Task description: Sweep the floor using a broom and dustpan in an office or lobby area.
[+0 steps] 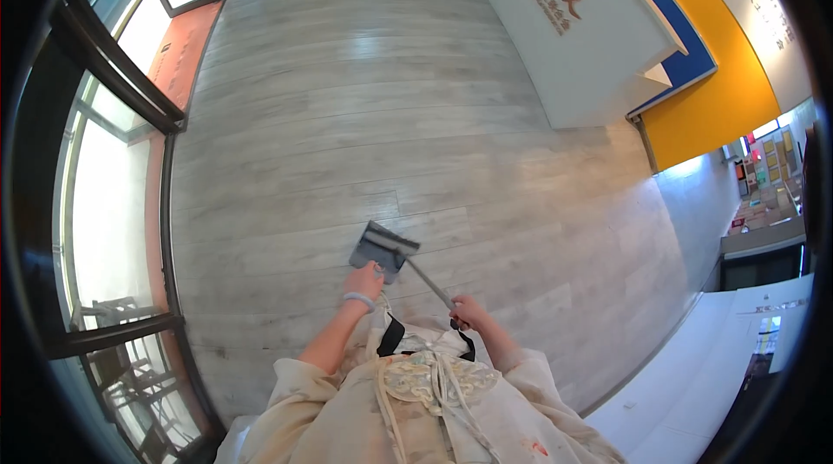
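My right hand (467, 313) is closed round the grey handle of a broom (426, 278) near its upper end. The broom's head lies over a dark grey dustpan (362, 254), in front of me and a little to the left. At the near side of the dustpan, my left hand (366, 282) has its fingers curled, with a band on the wrist. Its grip is hard to make out, as the hand covers whatever part of the dustpan or its handle is there.
Pale wood-look floor (338, 106) spreads around me. Dark-framed glass doors (170, 217) run along the left. A white reception counter (559, 61) stands at the upper right before a yellow wall panel (703, 122). A white wall or cabinet (683, 360) is at the lower right.
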Motion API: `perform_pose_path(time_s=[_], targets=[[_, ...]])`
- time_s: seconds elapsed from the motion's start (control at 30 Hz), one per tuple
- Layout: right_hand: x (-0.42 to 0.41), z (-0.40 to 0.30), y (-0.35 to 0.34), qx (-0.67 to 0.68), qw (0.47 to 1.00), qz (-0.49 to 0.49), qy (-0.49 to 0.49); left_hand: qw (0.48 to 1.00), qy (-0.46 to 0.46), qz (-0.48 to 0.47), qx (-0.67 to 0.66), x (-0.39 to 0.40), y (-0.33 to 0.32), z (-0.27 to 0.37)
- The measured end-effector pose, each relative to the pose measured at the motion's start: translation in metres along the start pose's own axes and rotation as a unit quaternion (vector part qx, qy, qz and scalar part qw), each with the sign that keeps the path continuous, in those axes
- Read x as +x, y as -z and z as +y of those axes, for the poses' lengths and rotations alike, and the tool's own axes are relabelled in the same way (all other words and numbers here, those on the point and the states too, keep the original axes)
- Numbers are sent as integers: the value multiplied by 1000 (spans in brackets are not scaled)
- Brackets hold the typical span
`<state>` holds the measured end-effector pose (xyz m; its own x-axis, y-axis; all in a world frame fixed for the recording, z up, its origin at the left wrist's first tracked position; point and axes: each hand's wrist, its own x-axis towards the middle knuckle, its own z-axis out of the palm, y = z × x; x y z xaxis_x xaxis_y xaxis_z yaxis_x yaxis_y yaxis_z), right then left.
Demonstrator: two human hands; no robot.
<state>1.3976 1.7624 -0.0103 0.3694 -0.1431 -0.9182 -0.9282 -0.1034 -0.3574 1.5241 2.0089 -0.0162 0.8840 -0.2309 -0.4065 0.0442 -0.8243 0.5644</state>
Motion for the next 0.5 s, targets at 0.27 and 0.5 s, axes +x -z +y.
perform_pose_path(time_s=[0.27,0.5], targets=[[-45,53,43,248,968,22,-36,1000,-13,-13,-3,5,5,6],[2,15,98,148,976,134,89,999,-43,-12,6,7,-5,54]])
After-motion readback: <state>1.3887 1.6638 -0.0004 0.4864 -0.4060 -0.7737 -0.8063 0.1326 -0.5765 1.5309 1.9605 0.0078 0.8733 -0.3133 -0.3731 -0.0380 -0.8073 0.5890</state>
